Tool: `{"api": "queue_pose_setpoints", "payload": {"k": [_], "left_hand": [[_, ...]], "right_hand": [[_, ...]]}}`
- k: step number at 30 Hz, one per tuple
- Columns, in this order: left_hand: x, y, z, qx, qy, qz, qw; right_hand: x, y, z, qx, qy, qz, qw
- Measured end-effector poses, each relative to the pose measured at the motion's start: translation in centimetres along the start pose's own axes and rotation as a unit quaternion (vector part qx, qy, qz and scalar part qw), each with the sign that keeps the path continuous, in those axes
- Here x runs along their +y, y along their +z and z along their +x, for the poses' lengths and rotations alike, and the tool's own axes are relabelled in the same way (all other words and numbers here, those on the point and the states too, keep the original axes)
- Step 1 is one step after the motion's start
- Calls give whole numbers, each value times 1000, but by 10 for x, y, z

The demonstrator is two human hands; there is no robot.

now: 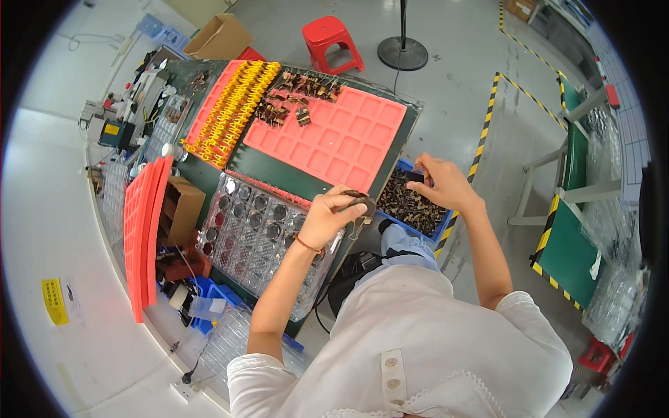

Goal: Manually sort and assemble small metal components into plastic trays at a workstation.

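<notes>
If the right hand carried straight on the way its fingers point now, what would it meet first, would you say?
Most likely the dark small parts heaped in the blue plastic bin; the right hand already reaches into it, fingers pinching a dark piece. Depth is hard to judge.

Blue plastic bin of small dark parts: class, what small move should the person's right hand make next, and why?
Probably lift the right hand out of the blue plastic bin with one small dark part and carry it toward the left hand. The right fingertips already pinch a part above the bin's heap, while the left hand holds a dark round piece over the clear plastic tray.
</notes>
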State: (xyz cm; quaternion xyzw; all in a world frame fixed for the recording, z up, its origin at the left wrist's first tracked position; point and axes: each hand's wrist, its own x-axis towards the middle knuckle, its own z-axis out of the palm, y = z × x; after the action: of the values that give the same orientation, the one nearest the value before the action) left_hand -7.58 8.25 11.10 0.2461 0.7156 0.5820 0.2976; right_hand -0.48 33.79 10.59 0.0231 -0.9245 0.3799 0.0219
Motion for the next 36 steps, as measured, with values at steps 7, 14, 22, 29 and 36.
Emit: {"api": "queue_pose_setpoints", "payload": {"k": [7, 14, 22, 29, 36], "left_hand": [[3, 23, 21, 65, -110, -347, 929], [1, 40, 32, 142, -190, -413, 879], [-15, 49, 30, 219, -173, -357, 891], [-38, 55, 34, 225, -118, -272, 928], [-41, 56, 32, 217, 33, 58, 974]], "right_hand": [[64, 49, -22, 34, 45, -198, 979], [-1, 65, -15, -153, 55, 374, 913], [-23, 69, -16, -94, 63, 302, 947], [-18, 95, -17, 68, 65, 338, 937], [-9, 91, -20, 151, 50, 320, 934]]}}
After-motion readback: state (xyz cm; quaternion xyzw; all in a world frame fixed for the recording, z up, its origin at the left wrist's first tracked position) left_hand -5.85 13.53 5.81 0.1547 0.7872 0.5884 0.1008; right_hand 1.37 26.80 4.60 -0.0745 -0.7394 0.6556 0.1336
